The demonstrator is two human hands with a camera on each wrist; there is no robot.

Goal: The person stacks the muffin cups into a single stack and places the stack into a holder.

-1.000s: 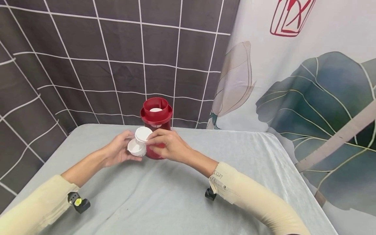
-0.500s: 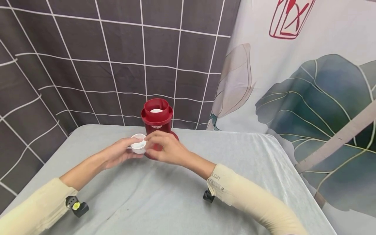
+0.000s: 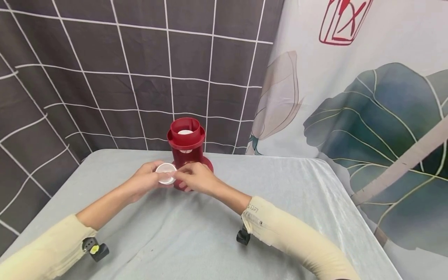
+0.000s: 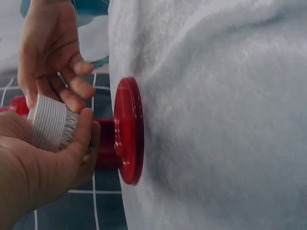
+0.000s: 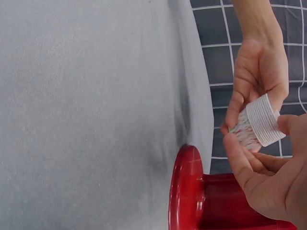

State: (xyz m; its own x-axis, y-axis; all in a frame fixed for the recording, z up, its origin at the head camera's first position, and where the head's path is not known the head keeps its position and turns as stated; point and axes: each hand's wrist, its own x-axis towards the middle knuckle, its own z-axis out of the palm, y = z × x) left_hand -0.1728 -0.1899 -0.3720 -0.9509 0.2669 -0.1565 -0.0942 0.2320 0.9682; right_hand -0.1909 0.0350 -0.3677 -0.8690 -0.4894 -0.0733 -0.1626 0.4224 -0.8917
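Note:
In the head view my left hand (image 3: 148,179) grips a stack of white paper baking cups (image 3: 166,174) by its side. The left wrist view shows the nested rims of the baking cups (image 4: 49,122) as close ridges, with a fluted, patterned wall below. My right hand (image 3: 196,177) meets the stack from the right, its thumb (image 5: 287,123) on the rim and its curled fingers near the wall. Just behind both hands a red cylindrical holder (image 3: 186,146) stands upright, partly hidden by the right hand. A white cup shows inside its top opening.
The holder's round red base (image 4: 128,132) rests on the table (image 3: 175,233), which has a pale grey cloth. Behind stands a dark curtain (image 3: 140,50) with white grid lines. To the right hangs a white curtain with leaf prints (image 3: 371,128).
Two white cup pieces, held one above the other a second ago, now sit together as one stack. Its opening has tilted toward the head camera. The red holder has stayed in place.

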